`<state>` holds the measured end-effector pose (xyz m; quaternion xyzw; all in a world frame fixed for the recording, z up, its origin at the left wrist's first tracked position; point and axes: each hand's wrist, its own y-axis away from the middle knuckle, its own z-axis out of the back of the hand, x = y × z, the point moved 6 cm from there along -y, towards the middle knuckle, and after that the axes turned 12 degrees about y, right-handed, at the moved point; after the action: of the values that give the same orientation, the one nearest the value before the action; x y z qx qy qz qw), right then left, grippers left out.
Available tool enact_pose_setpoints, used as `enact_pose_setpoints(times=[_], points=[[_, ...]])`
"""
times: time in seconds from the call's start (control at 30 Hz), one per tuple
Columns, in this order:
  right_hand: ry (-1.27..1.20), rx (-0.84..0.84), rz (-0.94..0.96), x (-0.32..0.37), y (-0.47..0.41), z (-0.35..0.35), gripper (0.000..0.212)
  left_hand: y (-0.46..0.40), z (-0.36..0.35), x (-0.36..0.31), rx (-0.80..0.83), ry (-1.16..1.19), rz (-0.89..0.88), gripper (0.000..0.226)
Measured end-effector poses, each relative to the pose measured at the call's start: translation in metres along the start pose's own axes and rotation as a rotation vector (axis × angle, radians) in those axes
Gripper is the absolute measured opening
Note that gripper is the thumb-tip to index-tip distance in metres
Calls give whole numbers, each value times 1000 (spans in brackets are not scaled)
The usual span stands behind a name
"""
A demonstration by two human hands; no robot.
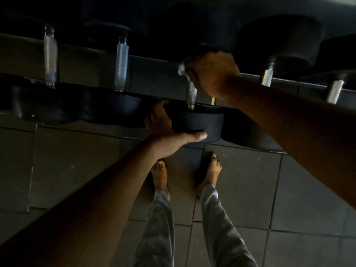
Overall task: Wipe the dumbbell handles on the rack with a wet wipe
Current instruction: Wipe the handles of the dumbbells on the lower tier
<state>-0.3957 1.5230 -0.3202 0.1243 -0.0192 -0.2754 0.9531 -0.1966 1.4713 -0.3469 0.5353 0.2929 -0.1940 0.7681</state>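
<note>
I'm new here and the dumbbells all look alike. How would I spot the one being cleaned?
Find the rack of dumbbells with silver handles. It is the middle dumbbell: only its handle is gripped by the right hand with a white wipe, while the left hand steadies its near weight.

Bare forearms, bare feet [159, 176], seemingly grey trousers [161, 218].
</note>
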Motion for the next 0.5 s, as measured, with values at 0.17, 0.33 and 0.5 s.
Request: enact_pose_setpoints(times=[0.17, 0.33, 0.5], points=[[-23, 108, 27, 4, -7, -6, 39, 0, 1, 8, -11, 67, 25, 144], [61, 263, 132, 14, -13, -8, 40, 0, 3, 7, -7, 73, 6, 144], [52, 353, 173, 23, -12, -13, 27, 0, 2, 7, -1, 73, -12, 144]])
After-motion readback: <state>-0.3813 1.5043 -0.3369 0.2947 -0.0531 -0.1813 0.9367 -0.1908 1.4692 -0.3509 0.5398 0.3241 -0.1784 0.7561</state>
